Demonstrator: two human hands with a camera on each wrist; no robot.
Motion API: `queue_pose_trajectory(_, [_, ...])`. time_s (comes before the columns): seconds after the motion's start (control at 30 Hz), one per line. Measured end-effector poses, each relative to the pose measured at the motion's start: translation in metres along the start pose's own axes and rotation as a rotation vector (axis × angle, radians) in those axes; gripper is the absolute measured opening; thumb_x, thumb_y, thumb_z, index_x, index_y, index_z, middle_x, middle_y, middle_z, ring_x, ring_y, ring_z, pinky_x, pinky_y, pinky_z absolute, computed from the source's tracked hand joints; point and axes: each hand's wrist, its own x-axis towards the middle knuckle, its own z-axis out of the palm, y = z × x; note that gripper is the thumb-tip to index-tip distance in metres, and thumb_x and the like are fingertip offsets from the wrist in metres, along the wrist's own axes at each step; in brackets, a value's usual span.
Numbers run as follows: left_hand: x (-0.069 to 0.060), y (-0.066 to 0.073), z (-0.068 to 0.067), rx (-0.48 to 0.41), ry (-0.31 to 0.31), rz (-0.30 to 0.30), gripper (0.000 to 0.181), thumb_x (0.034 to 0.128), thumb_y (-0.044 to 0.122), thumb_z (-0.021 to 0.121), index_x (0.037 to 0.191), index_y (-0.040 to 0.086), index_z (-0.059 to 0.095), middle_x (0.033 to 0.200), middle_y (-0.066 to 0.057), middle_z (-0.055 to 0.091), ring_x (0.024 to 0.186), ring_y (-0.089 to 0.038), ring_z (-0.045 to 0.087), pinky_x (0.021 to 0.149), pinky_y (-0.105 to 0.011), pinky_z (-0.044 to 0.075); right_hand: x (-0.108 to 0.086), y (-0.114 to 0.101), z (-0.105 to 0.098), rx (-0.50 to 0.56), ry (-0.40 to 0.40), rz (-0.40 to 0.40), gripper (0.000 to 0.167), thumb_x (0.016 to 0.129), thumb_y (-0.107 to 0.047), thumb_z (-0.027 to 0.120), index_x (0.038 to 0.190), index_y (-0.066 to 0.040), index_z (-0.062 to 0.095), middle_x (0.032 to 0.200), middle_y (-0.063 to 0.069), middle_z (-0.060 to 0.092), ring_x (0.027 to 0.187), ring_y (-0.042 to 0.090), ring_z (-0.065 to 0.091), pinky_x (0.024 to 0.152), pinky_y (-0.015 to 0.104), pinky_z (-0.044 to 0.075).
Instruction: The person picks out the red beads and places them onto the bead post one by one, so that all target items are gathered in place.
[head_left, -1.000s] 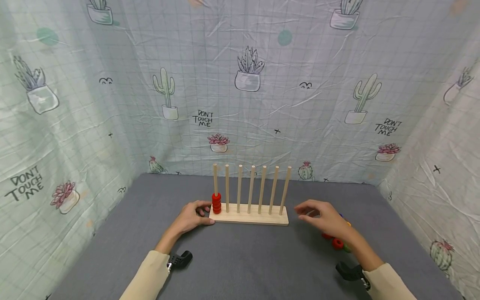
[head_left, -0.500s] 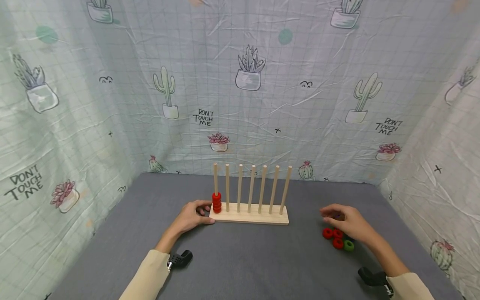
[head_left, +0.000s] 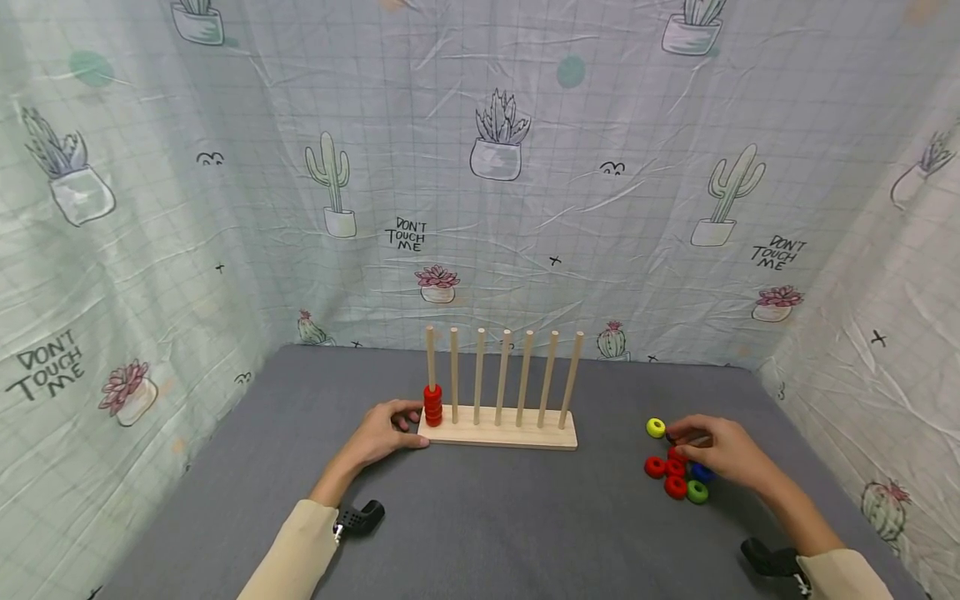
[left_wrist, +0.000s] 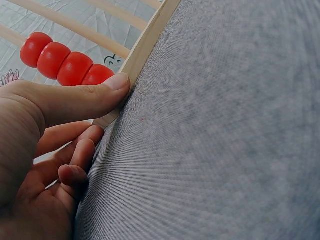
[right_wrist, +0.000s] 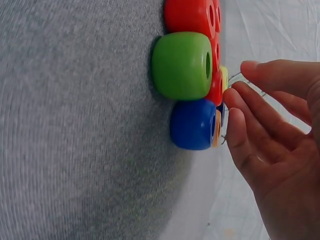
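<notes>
"Where on the grey table (head_left: 480, 517) is the peg rack (head_left: 498, 435)?"
"Between the left hand (head_left: 384, 435), at its end, and the right hand (head_left: 722, 450), well apart"
"Nearby?"
"A bead cluster (head_left: 676, 472), partly hidden by the right hand"
"Their grip?"
"The left grips the rack's end; the right is half open, holding nothing, bead contact unclear"

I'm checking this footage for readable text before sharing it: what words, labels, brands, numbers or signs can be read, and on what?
"DON'T TOUCH ME": cactus-print backdrop, left side
"DON'T TOUCH ME": backdrop, near centre
"DON'T TOUCH ME": backdrop, right side
"x": small marks scattered on the backdrop
I can make out no lettering on the wooden peg rack, coloured rings or black wrist cameras.
</notes>
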Motion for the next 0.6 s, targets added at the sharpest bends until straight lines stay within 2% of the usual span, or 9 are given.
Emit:
queue_pose_trajectory(0.27, [0.0002,0.0020,-0.0007,0.005,-0.004,-0.003,0.068,0.0737,0.022,0.094,0.134,0.003,0.068,0.107,-0.006,0.071,0.086,-0.014,0.057,0.078,-0.031,0.046,-0.0022,0.0033,-0.0049,-0.024,-0.053,0.019,0.026,0.088,-0.003,0.076,0.113,-0.002,0.074,0.107,0.011,0.076,0.091,0.012,0.071,0.075,0.024,0.057])
queue_pose_trajectory(0.6, [-0.0003,0.0021,-0.0004,-0.002,-0.005,0.001,0.069,0.0735,0.022,0.094,0.134,0.002,0.067,0.107,-0.006,0.071,0.087,-0.014,0.057,0.078,-0.031,0.046,0.0009,0.0059,-0.0051,-0.068,-0.087,0.013,0.027,0.084,0.000,0.075,0.111,-0.006,0.076,0.107,0.008,0.076,0.093,0.015,0.071,0.076,0.026,0.057])
